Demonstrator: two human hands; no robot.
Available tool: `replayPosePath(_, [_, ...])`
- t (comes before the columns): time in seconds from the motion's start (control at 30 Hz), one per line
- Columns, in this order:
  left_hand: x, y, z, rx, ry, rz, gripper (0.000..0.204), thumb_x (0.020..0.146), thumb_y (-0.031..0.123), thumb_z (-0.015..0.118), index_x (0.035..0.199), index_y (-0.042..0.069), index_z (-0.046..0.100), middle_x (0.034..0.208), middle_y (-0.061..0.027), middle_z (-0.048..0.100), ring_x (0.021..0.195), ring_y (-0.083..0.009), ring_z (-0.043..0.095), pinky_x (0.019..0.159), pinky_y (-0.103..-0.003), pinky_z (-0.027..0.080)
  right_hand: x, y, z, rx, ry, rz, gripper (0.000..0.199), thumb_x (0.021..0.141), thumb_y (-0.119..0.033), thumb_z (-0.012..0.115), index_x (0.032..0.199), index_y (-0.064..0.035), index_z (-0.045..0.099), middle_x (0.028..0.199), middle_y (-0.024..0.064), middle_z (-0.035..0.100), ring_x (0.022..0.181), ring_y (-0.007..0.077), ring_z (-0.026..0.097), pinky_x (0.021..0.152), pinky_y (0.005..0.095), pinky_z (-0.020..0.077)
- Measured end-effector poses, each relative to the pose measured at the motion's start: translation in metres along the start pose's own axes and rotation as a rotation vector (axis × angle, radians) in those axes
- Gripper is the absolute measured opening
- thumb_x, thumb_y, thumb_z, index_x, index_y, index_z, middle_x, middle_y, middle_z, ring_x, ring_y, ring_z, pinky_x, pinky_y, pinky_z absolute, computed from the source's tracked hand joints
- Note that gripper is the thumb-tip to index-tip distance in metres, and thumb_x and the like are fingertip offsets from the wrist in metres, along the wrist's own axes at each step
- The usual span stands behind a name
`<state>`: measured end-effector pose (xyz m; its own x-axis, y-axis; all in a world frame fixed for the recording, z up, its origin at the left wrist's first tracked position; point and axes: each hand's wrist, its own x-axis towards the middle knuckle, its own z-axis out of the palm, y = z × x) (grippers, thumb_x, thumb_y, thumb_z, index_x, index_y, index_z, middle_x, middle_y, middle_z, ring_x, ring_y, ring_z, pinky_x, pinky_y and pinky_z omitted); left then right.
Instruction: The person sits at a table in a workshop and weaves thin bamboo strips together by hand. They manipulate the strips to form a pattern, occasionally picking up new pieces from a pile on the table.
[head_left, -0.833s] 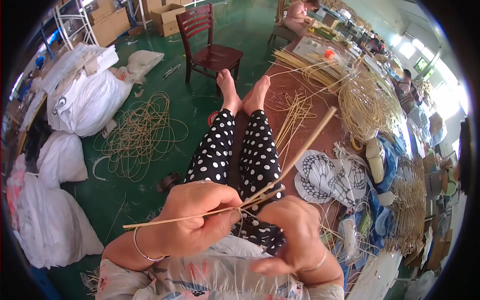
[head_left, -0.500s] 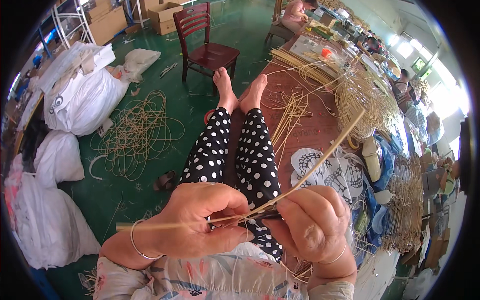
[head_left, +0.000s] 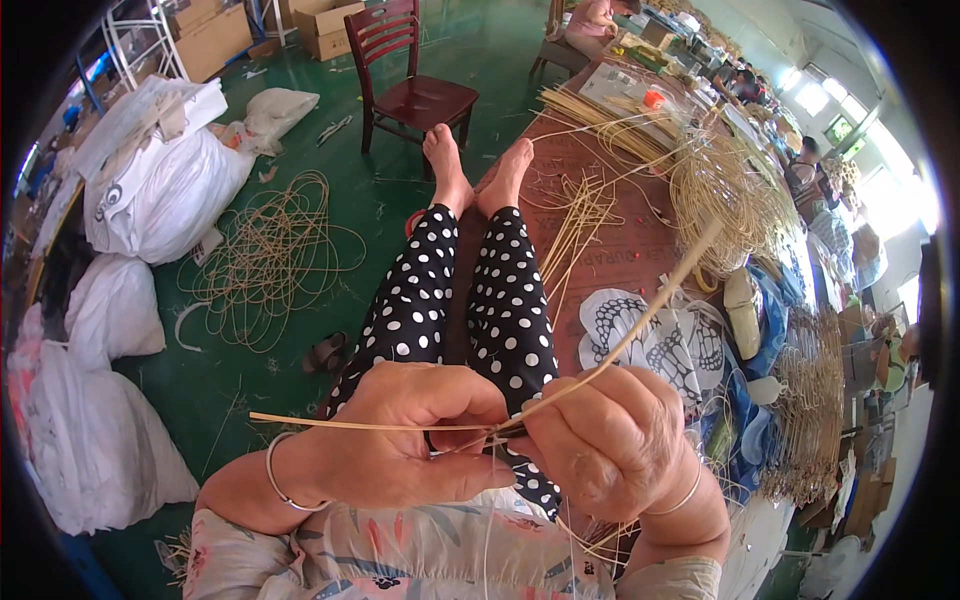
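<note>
Both hands meet over my lap. My left hand (head_left: 405, 440) is closed, its fingers and thumb pinching a thin bamboo strip (head_left: 350, 425) that sticks out past the wrist. My right hand (head_left: 610, 440) is closed too, holding a longer pale bamboo strip (head_left: 650, 312) that slants up to the right. The strips come together between my fingertips; whether they are one bent piece or two, I cannot tell. A small dark object shows by the right fingertips, mostly hidden. A thin white thread (head_left: 488, 540) hangs down from the joint over my patterned top.
My legs stretch toward a dark red chair (head_left: 425, 100). On the right, a red-brown table (head_left: 625, 240) bears bamboo sticks, coiled strips and butterfly-wing cutouts (head_left: 655, 345). White sacks (head_left: 110, 450) and a tangle of cane (head_left: 270, 260) lie at left. Other people sit farther back.
My right hand has moved slightly left, closer to the left hand. The left strip now sits higher and straighter, and the right strip's tip has shifted a little left. The dark object is less visible.
</note>
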<state>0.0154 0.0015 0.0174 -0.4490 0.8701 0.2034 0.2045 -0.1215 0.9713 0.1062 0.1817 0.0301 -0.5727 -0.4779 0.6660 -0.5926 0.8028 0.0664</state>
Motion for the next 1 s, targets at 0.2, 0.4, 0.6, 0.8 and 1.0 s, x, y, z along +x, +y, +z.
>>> replayPosePath(0.2, [0.0,0.0,-0.003,-0.199,0.028,-0.139,0.024,0.064,0.007,0.073,0.079,-0.002,0.057,0.069,-0.002,0.057,0.061,-0.0058,0.052,0.053,-0.02,0.041,0.006,0.009,0.01,0.438,0.064,0.327,0.022,0.056,-0.004,0.068,0.074,-0.0027,0.056,0.072,0.006,0.055,0.055,0.0216,0.053,0.045,0.0304,0.0415])
replayPosePath(0.4, [0.004,-0.03,-0.021,-0.373,0.054,-0.22,0.033,0.072,0.016,0.068,0.094,-0.004,0.055,0.078,-0.0051,0.059,0.069,-0.008,0.055,0.062,-0.02,0.045,-0.017,0.022,0.022,0.671,-0.117,0.655,0.015,0.061,0.0,0.068,0.07,-0.0028,0.057,0.062,0.0073,0.055,0.056,0.0191,0.056,0.05,0.0283,0.0436])
replayPosePath(0.6, [-0.039,-0.077,-0.023,-0.199,0.116,-0.25,0.015,0.083,0.007,0.057,0.095,-0.002,0.055,0.074,-0.0014,0.058,0.062,-0.0052,0.053,0.056,-0.018,0.043,-0.041,0.03,0.037,0.889,0.114,1.051,0.006,0.074,-0.001,0.064,0.077,-0.0012,0.058,0.069,0.0011,0.06,0.063,0.0065,0.054,0.054,0.0217,0.0433])
replayPosePath(0.8, [-0.076,-0.091,-0.047,0.03,0.606,-0.366,0.012,0.086,0.013,0.054,0.083,0.001,0.057,0.058,0.0008,0.052,0.047,-0.0027,0.046,0.042,-0.016,0.037,-0.053,-0.007,0.002,1.512,-0.084,0.911,0.038,0.086,-0.025,0.053,0.107,0.0064,0.055,0.1,0.0155,0.061,0.093,0.0223,0.057,0.082,0.0335,0.044])
replayPosePath(1.0, [-0.084,-0.093,-0.055,0.001,0.708,-0.327,0.016,0.085,0.018,0.055,0.08,0.002,0.055,0.054,-0.0014,0.05,0.042,-0.0045,0.042,0.037,-0.016,0.033,-0.118,-0.008,-0.043,1.594,-0.502,0.564,0.009,0.078,-0.005,0.061,0.08,0.0039,0.062,0.071,0.0128,0.061,0.063,0.0271,0.06,0.054,0.0325,0.0453])
